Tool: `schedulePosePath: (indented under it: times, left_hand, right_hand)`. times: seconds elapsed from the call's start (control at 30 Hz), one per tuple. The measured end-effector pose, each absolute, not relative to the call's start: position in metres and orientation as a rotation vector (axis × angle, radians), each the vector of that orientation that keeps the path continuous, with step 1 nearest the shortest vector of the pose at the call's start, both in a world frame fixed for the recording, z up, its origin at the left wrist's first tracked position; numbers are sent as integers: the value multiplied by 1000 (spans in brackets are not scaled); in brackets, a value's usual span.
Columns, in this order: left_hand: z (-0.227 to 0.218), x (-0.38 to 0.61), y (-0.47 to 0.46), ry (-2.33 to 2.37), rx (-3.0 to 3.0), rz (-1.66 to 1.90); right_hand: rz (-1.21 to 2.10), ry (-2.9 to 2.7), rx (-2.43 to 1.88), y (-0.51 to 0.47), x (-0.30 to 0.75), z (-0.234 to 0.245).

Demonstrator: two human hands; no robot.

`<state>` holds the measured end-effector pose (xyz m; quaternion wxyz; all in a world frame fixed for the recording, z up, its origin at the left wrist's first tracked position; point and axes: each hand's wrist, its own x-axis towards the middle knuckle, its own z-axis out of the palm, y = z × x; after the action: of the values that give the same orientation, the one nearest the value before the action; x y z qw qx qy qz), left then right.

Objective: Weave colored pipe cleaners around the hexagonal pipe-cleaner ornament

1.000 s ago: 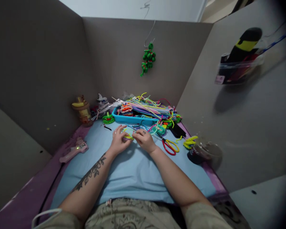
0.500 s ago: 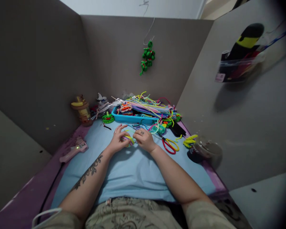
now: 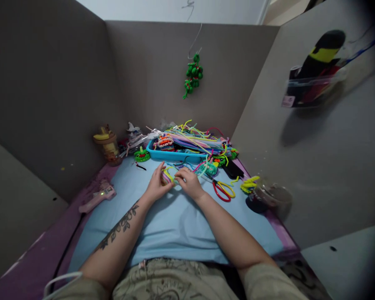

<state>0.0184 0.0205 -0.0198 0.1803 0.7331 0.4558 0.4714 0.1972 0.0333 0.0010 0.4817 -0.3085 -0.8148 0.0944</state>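
Observation:
My left hand [image 3: 158,184] is closed around a small piece of bent pipe cleaners [image 3: 167,175] in yellow, purple and pale green. Its fingers hide part of the piece. On the right side of the piece, my right hand [image 3: 190,183] pinches with thumb and forefinger, seemingly at a strand end too small to make out. Both hands are just above the blue cloth [image 3: 175,225]. To the right of my right hand lie scissors [image 3: 224,191] with one red and one yellow handle. Beyond it rests a teal fuzzy piece [image 3: 210,168] with loose strands.
At the back, a blue tray [image 3: 175,156] bears many colourful pipe cleaners [image 3: 193,139]. A pink glue gun [image 3: 98,198] and a cup [image 3: 110,151] stand left. A black phone-like slab [image 3: 233,170] and a dark-bottomed container [image 3: 256,204] are right. Grey panels [image 3: 162,75] surround the table.
My left hand has turned, bringing its thumb lower and its fingers more upright around the piece. The yellow loop now shows more openly. My right fingers have shifted slightly.

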Motion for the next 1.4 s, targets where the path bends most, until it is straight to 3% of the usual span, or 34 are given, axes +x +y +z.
schedulePosePath:
  times: [0.4, 0.6, 1.4]
  left_hand:
    - [-7, 25, 7, 1422, 2209, 1501]
    - [-11, 31, 10, 1402, 2132, 1458]
    - [-1, 30, 10, 1076, 1976, 1200]
  right_hand:
    - [151, -2069, -781, 35, 202, 0]
    - [38, -2086, -774, 30, 197, 5]
    - [102, -2139, -612, 21, 203, 24]
